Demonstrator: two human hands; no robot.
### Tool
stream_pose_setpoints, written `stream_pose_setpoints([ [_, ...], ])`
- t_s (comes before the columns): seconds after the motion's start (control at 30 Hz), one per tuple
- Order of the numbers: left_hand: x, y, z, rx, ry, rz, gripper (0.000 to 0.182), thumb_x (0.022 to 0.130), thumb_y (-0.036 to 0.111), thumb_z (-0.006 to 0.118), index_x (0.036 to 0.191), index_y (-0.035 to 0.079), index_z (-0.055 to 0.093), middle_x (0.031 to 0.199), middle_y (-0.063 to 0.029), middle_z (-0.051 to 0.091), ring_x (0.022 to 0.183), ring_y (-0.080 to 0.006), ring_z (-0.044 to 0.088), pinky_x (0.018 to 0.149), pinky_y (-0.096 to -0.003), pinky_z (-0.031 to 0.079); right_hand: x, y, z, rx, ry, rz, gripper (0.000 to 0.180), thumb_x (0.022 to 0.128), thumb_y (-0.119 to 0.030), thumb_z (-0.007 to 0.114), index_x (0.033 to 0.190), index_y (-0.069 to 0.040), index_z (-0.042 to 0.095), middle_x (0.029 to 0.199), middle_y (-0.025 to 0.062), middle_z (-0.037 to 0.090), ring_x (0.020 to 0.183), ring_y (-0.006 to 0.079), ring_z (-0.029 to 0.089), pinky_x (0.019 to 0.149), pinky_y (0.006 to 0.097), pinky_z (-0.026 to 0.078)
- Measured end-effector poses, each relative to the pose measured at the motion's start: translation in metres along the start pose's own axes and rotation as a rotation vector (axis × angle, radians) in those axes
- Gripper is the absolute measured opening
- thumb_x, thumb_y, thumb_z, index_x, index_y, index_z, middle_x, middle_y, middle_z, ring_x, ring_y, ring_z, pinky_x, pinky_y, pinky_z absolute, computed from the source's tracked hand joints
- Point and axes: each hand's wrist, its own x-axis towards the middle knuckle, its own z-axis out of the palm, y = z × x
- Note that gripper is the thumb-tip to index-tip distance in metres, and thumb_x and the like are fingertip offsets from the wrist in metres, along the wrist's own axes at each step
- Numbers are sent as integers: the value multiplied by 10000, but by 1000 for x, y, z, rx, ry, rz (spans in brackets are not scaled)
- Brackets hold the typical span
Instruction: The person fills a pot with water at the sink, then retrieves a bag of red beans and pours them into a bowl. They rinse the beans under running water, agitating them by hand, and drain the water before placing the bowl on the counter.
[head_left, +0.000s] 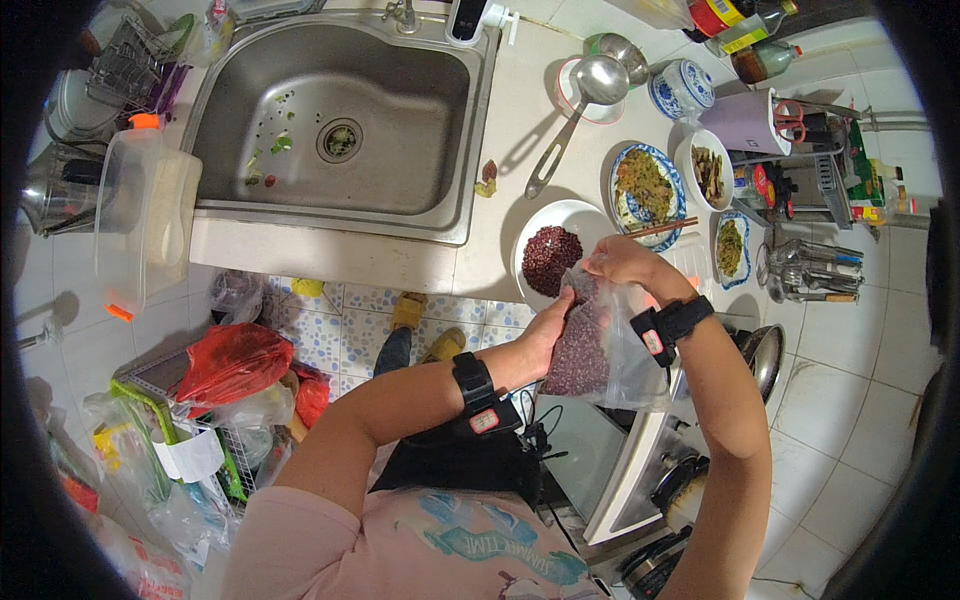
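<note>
Both my hands hold a clear plastic bag (581, 360) partly filled with small dark red beans or grains. My left hand (546, 334) grips the bag's side near its mouth. My right hand (619, 261) pinches the top edge. The bag's mouth lies over the near rim of a white bowl (581, 216), where a heap of the same dark red grains (549, 255) rests. Beyond the bowl, a slotted-handle metal ladle (600, 81) leans on a small red-rimmed bowl (566, 86). Wooden chopsticks (664, 227) rest across a blue-patterned plate of food (643, 187) at the right.
A steel sink (405, 97) with vegetable scraps is at the left. A bowl of food (706, 169), a small plate of food (729, 247) and a lidded blue-and-white jar (681, 88) stand at the right. A plastic container (124, 217) stands left of the sink. Bags (236, 364) fill a rack below.
</note>
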Motion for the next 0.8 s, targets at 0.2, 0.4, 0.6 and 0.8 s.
stream_pose_setpoints([
  [0.2,-4,1,7,49,-4,-11,481,891,526,398,1069,106,548,870,-99,636,726,-234,615,652,-391,514,-5,0,-7,-62,-72,59,460,676,-469,726,675,-16,649,570,19,556,531,119,500,473,269,375],
  [0.4,-2,3,9,111,0,-9,469,875,537,424,1040,116,550,852,-86,632,713,-234,613,649,-396,512,-7,5,2,246,-63,54,398,670,-412,744,673,-24,655,590,15,577,549,113,523,510,265,410],
  [0.6,2,1,7,66,20,-22,403,882,488,466,1012,118,558,832,-83,630,696,-209,609,635,-376,510,-5,6,5,163,-45,34,334,639,-265,745,731,39,641,657,85,619,582,169,575,568,290,460],
  [0.8,-1,3,7,134,3,-18,408,914,461,420,1047,100,557,882,-97,635,704,-206,611,641,-365,510,-12,6,8,180,-18,49,349,739,-310,667,834,20,606,724,92,609,640,161,566,592,298,449],
])
